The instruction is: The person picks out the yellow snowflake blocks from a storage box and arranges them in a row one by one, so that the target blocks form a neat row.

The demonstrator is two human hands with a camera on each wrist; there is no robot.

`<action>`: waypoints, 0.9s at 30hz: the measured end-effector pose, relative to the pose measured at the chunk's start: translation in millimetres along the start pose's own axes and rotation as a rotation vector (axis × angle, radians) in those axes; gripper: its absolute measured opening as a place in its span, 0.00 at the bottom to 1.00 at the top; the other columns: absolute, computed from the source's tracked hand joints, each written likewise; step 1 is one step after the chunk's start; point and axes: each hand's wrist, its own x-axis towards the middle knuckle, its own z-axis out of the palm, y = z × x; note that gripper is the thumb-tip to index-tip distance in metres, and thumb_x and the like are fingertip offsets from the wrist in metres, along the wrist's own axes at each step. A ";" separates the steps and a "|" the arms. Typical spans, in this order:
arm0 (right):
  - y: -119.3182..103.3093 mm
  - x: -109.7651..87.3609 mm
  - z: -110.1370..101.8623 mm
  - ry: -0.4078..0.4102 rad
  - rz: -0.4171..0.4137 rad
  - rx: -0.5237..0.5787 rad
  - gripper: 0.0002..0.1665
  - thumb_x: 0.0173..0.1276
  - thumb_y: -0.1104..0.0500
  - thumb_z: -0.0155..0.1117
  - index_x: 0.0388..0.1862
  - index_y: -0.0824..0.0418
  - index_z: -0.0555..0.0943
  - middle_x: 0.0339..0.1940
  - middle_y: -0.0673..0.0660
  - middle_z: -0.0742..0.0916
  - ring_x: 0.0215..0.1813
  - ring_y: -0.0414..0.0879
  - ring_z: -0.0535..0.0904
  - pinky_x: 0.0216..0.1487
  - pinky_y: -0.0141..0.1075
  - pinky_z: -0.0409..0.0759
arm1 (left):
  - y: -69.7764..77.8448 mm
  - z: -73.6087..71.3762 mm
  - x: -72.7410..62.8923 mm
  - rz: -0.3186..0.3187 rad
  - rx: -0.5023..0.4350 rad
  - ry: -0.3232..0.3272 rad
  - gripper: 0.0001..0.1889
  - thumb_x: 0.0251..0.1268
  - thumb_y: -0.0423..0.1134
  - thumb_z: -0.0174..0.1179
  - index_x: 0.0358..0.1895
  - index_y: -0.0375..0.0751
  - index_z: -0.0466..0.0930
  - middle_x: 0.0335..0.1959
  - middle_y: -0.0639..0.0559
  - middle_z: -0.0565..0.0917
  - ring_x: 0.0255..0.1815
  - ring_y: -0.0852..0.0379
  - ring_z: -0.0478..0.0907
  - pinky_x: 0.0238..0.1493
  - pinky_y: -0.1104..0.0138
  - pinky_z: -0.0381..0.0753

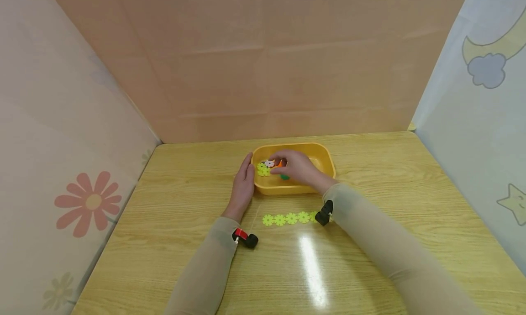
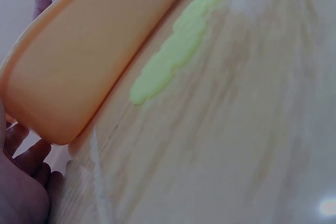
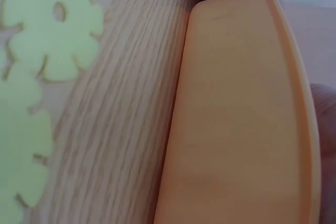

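A yellow-orange plastic tub (image 1: 293,190) sits toward the back of the table. My left hand (image 1: 243,187) rests along its left wall, fingers extended. In the left wrist view, its fingers (image 2: 32,153) lie at the tub's corner. My right hand (image 1: 301,166) reaches inside over the flower-shaped discs, with thumb and index fingertips apart. Near those fingertips lie lime-green discs (image 1: 263,170) and a white disc (image 1: 269,163). An orange piece (image 1: 281,164) shows between the fingers, and a green piece (image 1: 285,177) shows below the hand.
A row of lime-green flower discs (image 1: 291,218) lies on the wooden table (image 1: 185,205) in front of the tub; my right forearm hides its right end. A pinkish-brown panel (image 1: 263,77) stands behind, and patterned walls (image 1: 41,123) flank the table.
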 end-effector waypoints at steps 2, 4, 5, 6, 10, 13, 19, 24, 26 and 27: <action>0.6 3.4 2.0 -0.003 0.005 -0.001 0.24 0.74 0.56 0.81 0.65 0.61 0.89 0.45 0.51 0.90 0.42 0.48 0.82 0.46 0.44 0.82 | -0.1 -0.5 0.4 0.007 -0.002 0.000 0.30 0.94 0.57 0.38 0.91 0.60 0.57 0.89 0.58 0.61 0.89 0.52 0.54 0.88 0.50 0.56; 1.8 6.7 4.5 -0.009 0.011 0.006 0.24 0.74 0.56 0.81 0.65 0.61 0.89 0.44 0.51 0.90 0.42 0.48 0.82 0.46 0.44 0.82 | -0.2 -1.0 0.5 0.014 -0.001 0.000 0.31 0.94 0.57 0.38 0.91 0.57 0.57 0.89 0.57 0.61 0.89 0.51 0.54 0.88 0.49 0.56; 2.3 8.3 5.6 -0.012 0.010 0.008 0.23 0.74 0.56 0.81 0.65 0.61 0.90 0.44 0.51 0.90 0.42 0.48 0.82 0.46 0.44 0.82 | -0.2 -1.4 0.4 0.016 0.002 0.000 0.31 0.94 0.57 0.38 0.91 0.57 0.57 0.89 0.56 0.61 0.89 0.51 0.55 0.88 0.49 0.56; 2.9 10.0 6.8 -0.018 0.008 0.006 0.23 0.74 0.56 0.81 0.65 0.60 0.90 0.44 0.51 0.90 0.42 0.48 0.82 0.46 0.43 0.82 | -0.4 -1.5 0.3 0.018 0.004 -0.001 0.31 0.94 0.56 0.38 0.91 0.56 0.57 0.89 0.56 0.61 0.89 0.51 0.55 0.88 0.48 0.56; 4.6 15.0 10.0 -0.037 0.000 0.003 0.22 0.73 0.56 0.81 0.64 0.59 0.90 0.43 0.51 0.90 0.40 0.48 0.82 0.45 0.42 0.82 | -0.6 -1.8 -0.2 0.020 0.009 -0.001 0.31 0.94 0.57 0.38 0.91 0.55 0.57 0.89 0.56 0.61 0.89 0.50 0.55 0.88 0.48 0.56; 5.9 18.5 12.1 -0.051 0.001 0.003 0.22 0.73 0.56 0.82 0.64 0.59 0.90 0.43 0.52 0.90 0.41 0.48 0.82 0.45 0.42 0.82 | -0.5 -1.9 0.0 0.031 0.009 0.000 0.31 0.94 0.57 0.38 0.91 0.54 0.57 0.89 0.55 0.61 0.89 0.51 0.55 0.88 0.48 0.56; 9.4 22.1 15.3 -0.085 0.020 -0.002 0.23 0.74 0.55 0.81 0.65 0.58 0.90 0.46 0.53 0.91 0.46 0.49 0.84 0.51 0.44 0.83 | 0.3 -1.7 0.1 0.032 0.011 0.002 0.31 0.94 0.57 0.37 0.91 0.54 0.57 0.89 0.56 0.62 0.89 0.51 0.56 0.88 0.49 0.57; 11.8 22.8 16.2 -0.107 0.027 0.006 0.24 0.74 0.56 0.81 0.66 0.60 0.90 0.48 0.54 0.91 0.49 0.50 0.85 0.56 0.46 0.84 | 1.3 -1.1 0.8 0.024 0.005 0.006 0.31 0.95 0.56 0.38 0.91 0.54 0.57 0.89 0.57 0.62 0.89 0.51 0.56 0.88 0.49 0.57; 12.6 23.4 16.4 -0.117 0.027 0.007 0.23 0.74 0.56 0.81 0.65 0.60 0.90 0.49 0.55 0.91 0.50 0.50 0.85 0.58 0.47 0.84 | 1.4 -0.8 1.5 0.024 0.004 0.004 0.31 0.95 0.55 0.38 0.91 0.54 0.57 0.89 0.57 0.61 0.89 0.51 0.56 0.88 0.49 0.57; 12.9 23.7 16.6 -0.122 0.027 0.007 0.23 0.74 0.56 0.81 0.65 0.61 0.90 0.49 0.55 0.92 0.51 0.50 0.85 0.59 0.47 0.84 | 1.4 -0.6 1.9 0.024 0.003 0.003 0.31 0.95 0.55 0.38 0.91 0.54 0.56 0.89 0.57 0.61 0.89 0.51 0.56 0.88 0.49 0.57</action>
